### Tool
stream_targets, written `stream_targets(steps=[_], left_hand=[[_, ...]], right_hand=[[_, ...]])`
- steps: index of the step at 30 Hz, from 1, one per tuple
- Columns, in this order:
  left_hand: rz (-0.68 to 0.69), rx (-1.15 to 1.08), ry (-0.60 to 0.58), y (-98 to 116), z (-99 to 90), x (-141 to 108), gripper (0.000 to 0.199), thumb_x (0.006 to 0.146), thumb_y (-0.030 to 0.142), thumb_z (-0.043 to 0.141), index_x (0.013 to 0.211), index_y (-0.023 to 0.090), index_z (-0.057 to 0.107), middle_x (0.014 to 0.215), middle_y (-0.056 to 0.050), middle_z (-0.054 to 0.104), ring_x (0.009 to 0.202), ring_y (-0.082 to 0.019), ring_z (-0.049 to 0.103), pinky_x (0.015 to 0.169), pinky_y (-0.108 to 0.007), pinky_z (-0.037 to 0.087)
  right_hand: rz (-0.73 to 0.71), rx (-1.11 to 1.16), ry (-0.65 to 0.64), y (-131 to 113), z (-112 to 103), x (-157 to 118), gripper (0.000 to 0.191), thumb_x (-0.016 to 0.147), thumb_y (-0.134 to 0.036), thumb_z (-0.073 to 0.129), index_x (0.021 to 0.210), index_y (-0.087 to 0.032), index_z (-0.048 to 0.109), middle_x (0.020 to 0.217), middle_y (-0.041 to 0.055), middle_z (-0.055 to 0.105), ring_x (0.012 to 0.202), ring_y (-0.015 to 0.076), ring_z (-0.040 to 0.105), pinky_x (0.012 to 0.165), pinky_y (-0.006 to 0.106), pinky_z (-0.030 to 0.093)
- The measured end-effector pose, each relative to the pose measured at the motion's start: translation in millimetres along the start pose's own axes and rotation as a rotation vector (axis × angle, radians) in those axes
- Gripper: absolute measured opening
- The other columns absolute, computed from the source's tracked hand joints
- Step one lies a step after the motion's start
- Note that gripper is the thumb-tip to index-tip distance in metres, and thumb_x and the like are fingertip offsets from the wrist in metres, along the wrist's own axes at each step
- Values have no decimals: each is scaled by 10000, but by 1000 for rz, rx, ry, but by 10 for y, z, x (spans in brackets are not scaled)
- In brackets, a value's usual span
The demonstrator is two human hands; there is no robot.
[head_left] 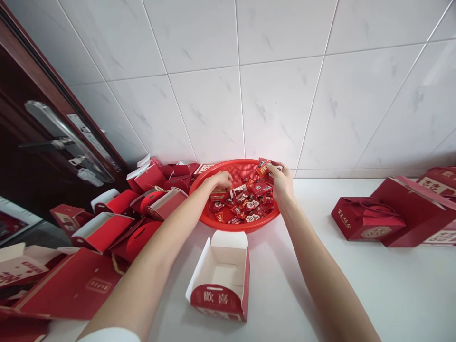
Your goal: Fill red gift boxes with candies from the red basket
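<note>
A red plastic basket (240,227) stands against the wall and holds many red-wrapped candies (252,204). My left hand (221,181) reaches over the basket's left side, its fingers curled near a white-and-red packet; whether they grip anything is hidden. Over the basket's right rim, my right hand (281,180) pinches some red candy packets (264,167). Between my forearms, in front of the basket, an open red box (217,297) with a white inside sits on the white table (270,285). Nothing lies inside the box.
Many open red boxes (103,232) crowd the left side, some beneath my left forearm. At the right stand a closed red box with a ribbon (370,221) and a larger red bag (413,213). A tiled wall (278,104) rises behind; a dark door (21,156) is at left.
</note>
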State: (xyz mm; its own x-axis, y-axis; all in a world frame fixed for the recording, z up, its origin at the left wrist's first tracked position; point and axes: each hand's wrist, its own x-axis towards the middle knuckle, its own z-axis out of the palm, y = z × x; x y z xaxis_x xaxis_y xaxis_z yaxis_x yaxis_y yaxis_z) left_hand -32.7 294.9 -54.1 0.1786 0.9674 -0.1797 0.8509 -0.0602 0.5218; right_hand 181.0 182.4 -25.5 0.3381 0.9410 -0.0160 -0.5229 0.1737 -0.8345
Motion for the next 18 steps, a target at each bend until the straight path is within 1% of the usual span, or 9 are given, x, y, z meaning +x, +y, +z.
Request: stream_targets(steps=[2, 4, 6, 9, 12, 15, 18], left_hand=[[4, -41, 21, 23, -7, -35, 135, 434, 154, 724, 532, 242, 695, 573, 23, 663, 638, -187, 586, 581, -277, 404], [9, -102, 61, 49, -20, -69, 43, 490, 200, 694, 478, 232, 667, 542, 1, 639, 619, -190, 565, 577, -297, 401], [12, -166, 114, 69, -41, -94, 80, 532, 236, 664, 457, 219, 641, 517, -15, 611, 588, -186, 539, 560, -307, 387], [15, -243, 190, 85, -77, -107, 155, 559, 253, 647, 431, 206, 573, 483, -24, 566, 561, -180, 519, 540, -309, 360], [33, -307, 232, 93, -93, -95, 179, 619, 276, 635, 466, 204, 573, 511, -31, 592, 596, -189, 555, 566, -309, 379], [60, -354, 222, 93, -80, -76, 167, 662, 297, 647, 529, 202, 613, 539, -33, 624, 644, -199, 591, 601, -304, 402], [87, -391, 166, 86, -58, -60, 186, 673, 305, 680, 539, 197, 609, 534, -27, 621, 644, -194, 592, 608, -300, 401]], right_hand=[[-4, -6, -1, -2, 7, -9, 190, 683, -225, 736, 803, -222, 589, 656, -52, 643, 638, 164, 693, 609, 287, 578], [-10, -15, -7, 2, 7, -11, 183, 682, -231, 730, 801, -225, 592, 654, -51, 646, 640, 163, 690, 599, 282, 575], [-7, -18, -1, 10, 1, -6, 171, 684, -233, 719, 803, -227, 596, 650, -51, 650, 635, 160, 681, 585, 275, 567], [10, -21, 12, 20, -11, 5, 189, 680, -238, 721, 818, -229, 592, 655, -47, 657, 630, 166, 676, 567, 277, 554], [8, -43, 3, 26, -19, 14, 238, 670, -252, 751, 836, -236, 582, 674, -44, 663, 641, 175, 683, 573, 284, 556], [5, -51, 5, 29, -22, 19, 235, 676, -252, 750, 841, -235, 583, 682, -41, 671, 651, 174, 685, 587, 286, 564], [6, -49, 17, 35, -22, 21, 227, 680, -248, 743, 841, -229, 584, 679, -39, 671, 639, 168, 675, 577, 283, 564]])
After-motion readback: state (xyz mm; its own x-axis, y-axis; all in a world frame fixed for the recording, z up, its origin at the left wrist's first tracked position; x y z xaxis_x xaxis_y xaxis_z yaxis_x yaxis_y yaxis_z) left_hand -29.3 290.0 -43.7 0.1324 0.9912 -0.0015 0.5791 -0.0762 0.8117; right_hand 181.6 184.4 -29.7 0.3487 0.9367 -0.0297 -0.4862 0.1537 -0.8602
